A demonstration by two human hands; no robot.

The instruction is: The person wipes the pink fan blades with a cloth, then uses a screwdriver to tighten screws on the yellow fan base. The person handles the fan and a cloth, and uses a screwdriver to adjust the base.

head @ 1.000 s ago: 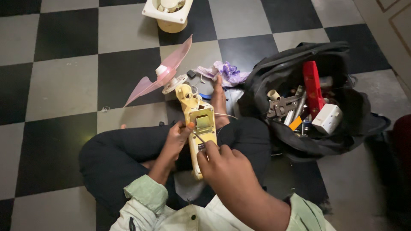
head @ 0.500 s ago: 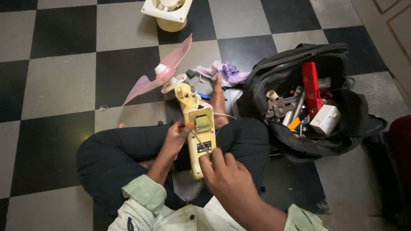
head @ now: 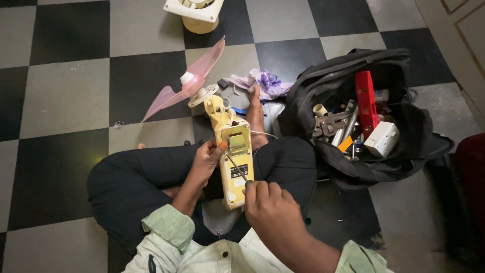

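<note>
Person seated cross-legged on a checkered floor [head: 65, 96], black trousers, pale green sleeves. Fan body [head: 234, 154], yellow, lies lengthwise across the lap between the knees, its head end pointing away from the sitter. Pink blades [head: 188, 83] on the hub at that far end, out over the tiles.

Left hand [head: 206, 161] closed around the fan body's left edge, fingers curled onto the casing just beside a square metal panel. Right hand [head: 269, 205] closed around the handle of a screwdriver [head: 236, 168]; thin shaft runs up and left from the fist, tip resting on the casing just below the panel. Handle itself hidden in the fist.

Bare foot [head: 256, 114] sticks out beside the fan head. Purple cloth [head: 262, 82] crumpled on the tiles just past the toes. Black bag [head: 364, 116] open to the right, touching the right knee, filled with tools: red level, pliers, white box. Cream housing [head: 198, 14] with a round opening sits well apart at the far edge.
</note>
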